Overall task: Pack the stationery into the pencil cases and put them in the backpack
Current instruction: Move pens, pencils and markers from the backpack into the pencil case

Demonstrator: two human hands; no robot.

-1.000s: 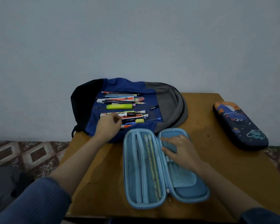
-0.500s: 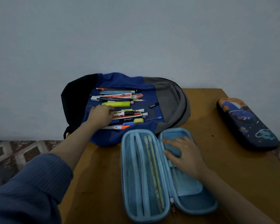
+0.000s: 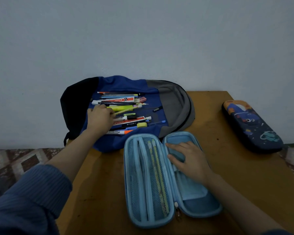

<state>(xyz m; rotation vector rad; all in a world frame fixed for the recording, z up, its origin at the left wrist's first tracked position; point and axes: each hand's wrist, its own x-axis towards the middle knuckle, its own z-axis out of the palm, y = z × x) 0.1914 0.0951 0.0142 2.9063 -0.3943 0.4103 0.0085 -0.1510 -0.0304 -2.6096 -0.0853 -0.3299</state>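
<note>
left hand [image 3: 100, 118] pinches yellow pencil [image 3: 126, 109] over backpack [image 3: 173, 102]. right hand [image 3: 188, 160] flat, fingers spread, on open blue pencil case [image 3: 193, 197].

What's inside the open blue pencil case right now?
Two yellow pencils lie behind the mesh of the pencil case. The right hand lies flat on its other half, hiding what is beneath.

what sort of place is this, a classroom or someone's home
Likely a plain room at home, though I can't be sure: a small wooden table stands against a bare pale wall, the floor has patterned tiles, and a backpack lies on the table under loose stationery.
</note>
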